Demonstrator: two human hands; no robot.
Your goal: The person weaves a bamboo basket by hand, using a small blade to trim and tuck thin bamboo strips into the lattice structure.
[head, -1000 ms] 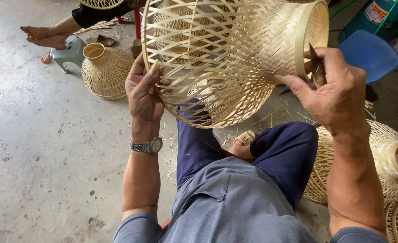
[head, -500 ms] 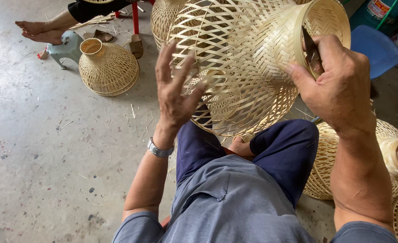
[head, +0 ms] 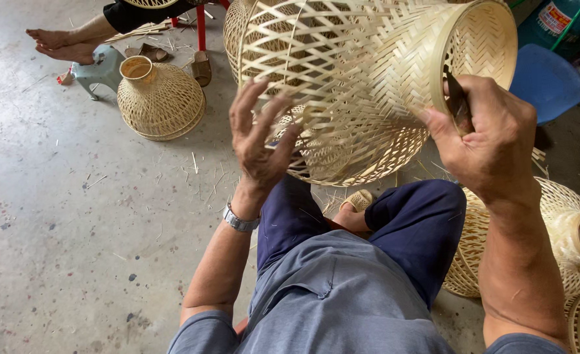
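A large woven bamboo basket (head: pixel 362 72), bell-shaped with an open lattice body and a tightly woven neck, is held up on its side over my lap. My right hand (head: pixel 490 141) grips its narrow neck rim, with a dark thin tool pinched against the rim under the thumb. My left hand (head: pixel 258 141) is spread flat with fingers apart against the lattice at the basket's wide lower edge; it closes on nothing. A metal watch sits on my left wrist. My legs in dark blue trousers are crossed below.
A finished bamboo basket (head: pixel 159 98) stands on the concrete floor (head: pixel 67 229) at upper left beside a small grey stool (head: pixel 100 69). Another person's bare feet (head: pixel 57 42) lie beyond it. More baskets (head: pixel 565 236) sit at my right. A blue stool (head: pixel 549 78) is behind.
My left hand let go of the basket's wide rim and now lies open against the lattice. The basket has turned and shifted to the right in my right hand.
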